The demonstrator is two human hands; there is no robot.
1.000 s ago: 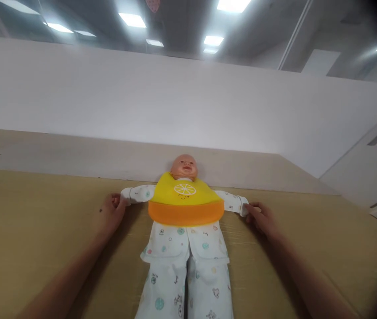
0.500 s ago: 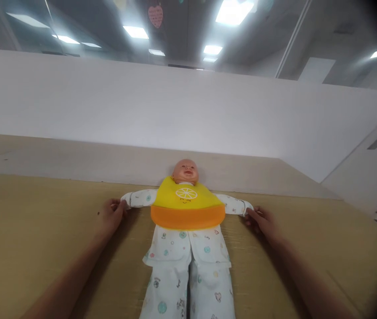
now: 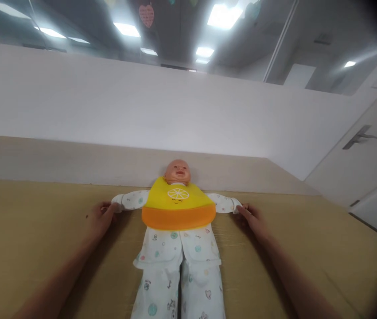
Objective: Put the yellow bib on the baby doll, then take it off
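There are two hands in view, one left hand (image 3: pixel 101 218) and one right hand (image 3: pixel 253 221), with two bare forearms (image 3: pixel 58 279). One baby doll (image 3: pixel 177 172) lies on the one surface (image 3: pixel 25 230). It wears one bib (image 3: pixel 178 206) with two colour bands, yellow and orange, and one citrus-slice print (image 3: pixel 178 193). Under the bib is one white printed outfit (image 3: pixel 178 248) with two sleeves (image 3: pixel 130 200) and two trouser legs (image 3: pixel 157 292). One white wall (image 3: pixel 108 106) runs behind. Overhead are at least eight ceiling lights (image 3: pixel 127 29) and one pink heart-shaped card (image 3: pixel 146 15). To the right there is one metal handle (image 3: pixel 361 137).
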